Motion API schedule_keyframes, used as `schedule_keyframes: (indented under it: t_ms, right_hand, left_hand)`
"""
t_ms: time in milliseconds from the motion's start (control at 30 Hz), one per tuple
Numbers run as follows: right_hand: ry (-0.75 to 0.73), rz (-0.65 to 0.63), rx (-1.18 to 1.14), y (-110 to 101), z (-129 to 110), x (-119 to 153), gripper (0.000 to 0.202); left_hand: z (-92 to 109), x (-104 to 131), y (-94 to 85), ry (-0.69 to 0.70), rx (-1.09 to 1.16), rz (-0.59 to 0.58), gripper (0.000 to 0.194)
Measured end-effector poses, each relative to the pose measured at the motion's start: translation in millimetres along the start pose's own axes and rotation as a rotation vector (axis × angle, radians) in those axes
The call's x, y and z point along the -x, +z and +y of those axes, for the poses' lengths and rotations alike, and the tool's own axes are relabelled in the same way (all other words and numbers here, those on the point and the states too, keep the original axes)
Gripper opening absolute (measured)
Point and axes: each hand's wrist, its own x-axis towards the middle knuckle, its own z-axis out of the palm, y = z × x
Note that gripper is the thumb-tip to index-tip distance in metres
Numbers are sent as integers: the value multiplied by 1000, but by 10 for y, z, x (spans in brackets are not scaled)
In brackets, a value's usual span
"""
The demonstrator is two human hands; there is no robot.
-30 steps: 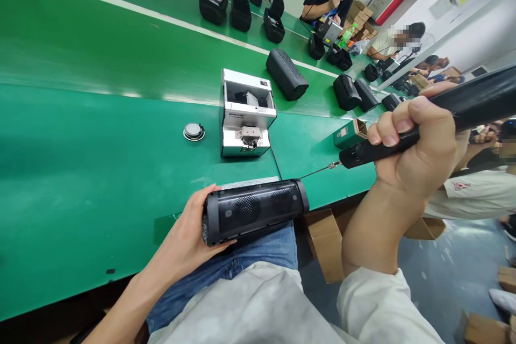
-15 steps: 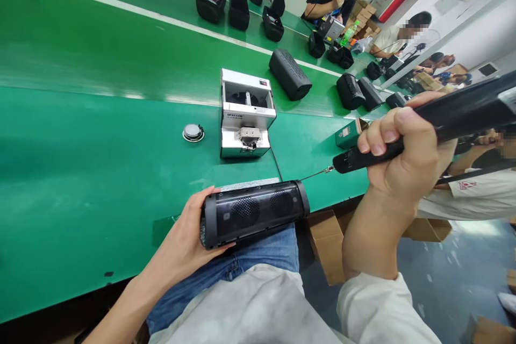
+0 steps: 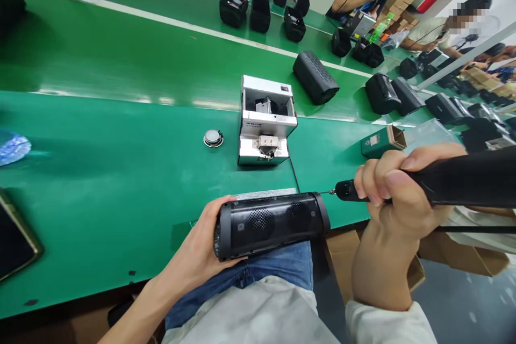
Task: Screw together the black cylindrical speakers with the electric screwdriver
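Note:
My left hand (image 3: 205,239) is closed round the left end of a black speaker housing (image 3: 274,226), its thumb on top and fingers underneath. The housing lies on its side at the table's front edge, above my lap, with two round perforated patches showing through its glossy face. In my right hand (image 3: 403,193) is a black electric screwdriver (image 3: 463,177), held nearly level. Its thin bit points left and meets the upper right end of the housing; whether a screw sits at the tip is too small to tell.
Behind the housing stands a white screw feeder (image 3: 266,118), with a loose speaker driver (image 3: 213,138) left of it. A dark speaker shell (image 3: 315,77) and a green box (image 3: 382,141) are farther right. A phone (image 3: 16,236) lies at left. Cardboard boxes (image 3: 342,258) stand below; co-workers sit beyond.
The screwdriver has come down and turned more level, its bit closer in line with the housing's right end. My view has swung left, bringing the phone into sight. My left hand keeps its hold.

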Motion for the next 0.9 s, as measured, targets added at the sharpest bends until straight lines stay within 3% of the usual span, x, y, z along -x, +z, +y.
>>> schedule_keyframes:
  t_ms: [400,533,700,800,900]
  right_hand:
    - [75,93,59,70,6,-51,23]
    - [90,14,116,155,-179,-221,20]
    - [-151,144,43,538,-378,-575,22]
    - [-208,204,-29,862,-181,-753,17]
    - [-184,169,-12,1087,134,-863,20]
  left_hand:
    - [-34,-15,41,64,4,36,105]
    - [-42,-22,61,118,-5,65,107]
    - [-50,-19,79,143,-21,66,115]
    - [-47,-12,82,133,-20,70,116]
    - [-42,-8,81,131,-23,66,115]
